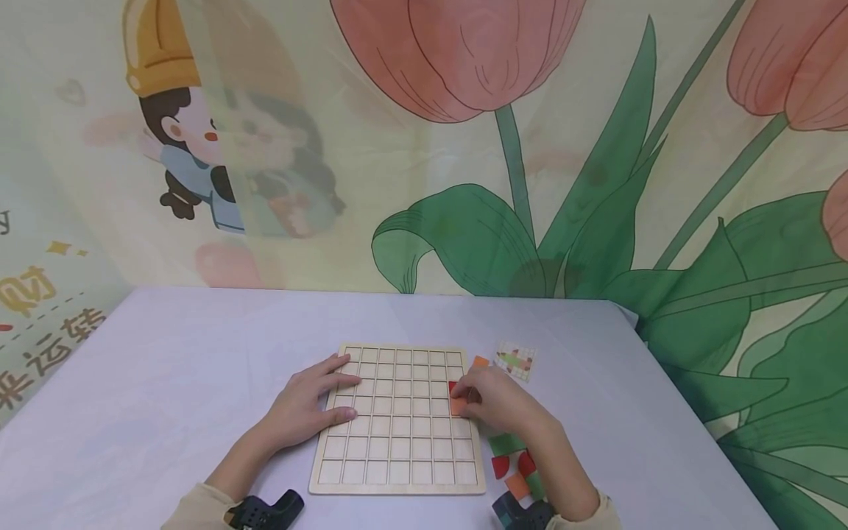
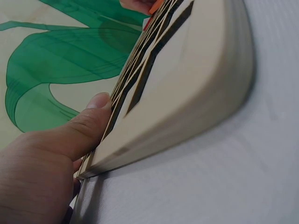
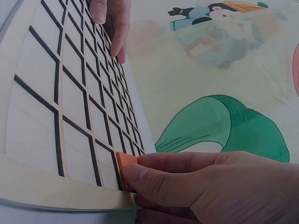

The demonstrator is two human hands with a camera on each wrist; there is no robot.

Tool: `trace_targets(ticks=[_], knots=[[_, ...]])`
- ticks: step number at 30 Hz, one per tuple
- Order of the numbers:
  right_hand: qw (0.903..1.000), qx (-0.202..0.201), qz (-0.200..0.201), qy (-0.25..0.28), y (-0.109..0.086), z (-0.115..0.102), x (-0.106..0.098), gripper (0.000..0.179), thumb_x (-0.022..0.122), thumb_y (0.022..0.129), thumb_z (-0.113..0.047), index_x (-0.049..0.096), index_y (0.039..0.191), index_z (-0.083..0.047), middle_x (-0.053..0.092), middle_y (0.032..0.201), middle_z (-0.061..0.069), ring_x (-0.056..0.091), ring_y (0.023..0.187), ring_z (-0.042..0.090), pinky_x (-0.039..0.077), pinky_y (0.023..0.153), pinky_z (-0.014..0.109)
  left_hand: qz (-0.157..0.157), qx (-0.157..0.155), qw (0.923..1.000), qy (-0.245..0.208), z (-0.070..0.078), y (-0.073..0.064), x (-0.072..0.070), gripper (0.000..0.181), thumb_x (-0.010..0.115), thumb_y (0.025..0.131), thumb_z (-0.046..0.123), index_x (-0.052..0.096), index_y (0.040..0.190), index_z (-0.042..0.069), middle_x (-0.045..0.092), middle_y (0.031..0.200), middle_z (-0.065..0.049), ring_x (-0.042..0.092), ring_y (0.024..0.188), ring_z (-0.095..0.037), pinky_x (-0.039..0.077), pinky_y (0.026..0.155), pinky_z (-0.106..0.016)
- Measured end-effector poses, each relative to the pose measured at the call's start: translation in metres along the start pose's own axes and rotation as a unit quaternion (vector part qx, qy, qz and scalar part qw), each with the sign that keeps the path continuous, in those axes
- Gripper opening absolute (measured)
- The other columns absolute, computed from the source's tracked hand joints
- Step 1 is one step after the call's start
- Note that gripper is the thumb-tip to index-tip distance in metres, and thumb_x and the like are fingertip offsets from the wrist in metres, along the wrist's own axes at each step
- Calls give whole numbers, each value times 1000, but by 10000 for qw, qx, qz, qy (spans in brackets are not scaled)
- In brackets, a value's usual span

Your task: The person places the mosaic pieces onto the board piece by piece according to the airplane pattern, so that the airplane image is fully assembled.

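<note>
The pale wooden grid board (image 1: 400, 447) is mostly unfilled; right hand (image 1: 495, 397) pinches orange square tile (image 1: 458, 408) at right edge, left hand (image 1: 306, 403) rests extended opposite.

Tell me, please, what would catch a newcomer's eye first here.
Probably the large pink tulips on the backdrop behind the white table. Next comes the wooden grid board, with the left hand on its left side and the right hand pinching an orange piece at its right.
</note>
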State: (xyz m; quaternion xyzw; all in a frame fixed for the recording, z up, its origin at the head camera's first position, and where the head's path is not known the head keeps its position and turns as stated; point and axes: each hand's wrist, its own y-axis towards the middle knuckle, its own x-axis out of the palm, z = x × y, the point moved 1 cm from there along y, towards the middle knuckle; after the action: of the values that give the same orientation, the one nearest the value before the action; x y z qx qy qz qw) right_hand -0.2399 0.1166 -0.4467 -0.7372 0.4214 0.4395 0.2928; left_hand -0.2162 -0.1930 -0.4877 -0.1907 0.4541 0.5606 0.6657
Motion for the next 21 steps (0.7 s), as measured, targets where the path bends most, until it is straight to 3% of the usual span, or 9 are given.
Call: trace_targets(ticks=[4, 12, 21], knots=[[9999, 54, 99, 52, 0, 1, 0, 17, 76, 80, -15, 73, 97, -14, 69, 88, -7, 59, 82, 8, 54, 75, 27, -7, -24, 10000, 17, -1, 0, 1, 48, 73, 76, 46, 67, 118, 22, 46, 146, -7, 37, 138, -36, 31, 104, -61], [9966, 592, 567, -66, -1, 4, -2, 15, 74, 81, -14, 73, 96, -16, 63, 89, -6, 56, 81, 10, 51, 68, 23, -60, -86, 9999, 51, -3, 1, 3, 51, 73, 76, 47, 66, 119, 21, 44, 148, -7, 35, 139, -34, 30, 106, -60], [9934, 837, 606, -496, -2, 6, 0, 22, 74, 81, -9, 72, 101, -20, 61, 103, 1, 58, 89, 14, 57, 76, 30, -24, -70, 9999, 115, -2, 1, 2, 50, 69, 78, 51, 66, 118, 22, 45, 147, -6, 36, 138, -34, 31, 105, -60]])
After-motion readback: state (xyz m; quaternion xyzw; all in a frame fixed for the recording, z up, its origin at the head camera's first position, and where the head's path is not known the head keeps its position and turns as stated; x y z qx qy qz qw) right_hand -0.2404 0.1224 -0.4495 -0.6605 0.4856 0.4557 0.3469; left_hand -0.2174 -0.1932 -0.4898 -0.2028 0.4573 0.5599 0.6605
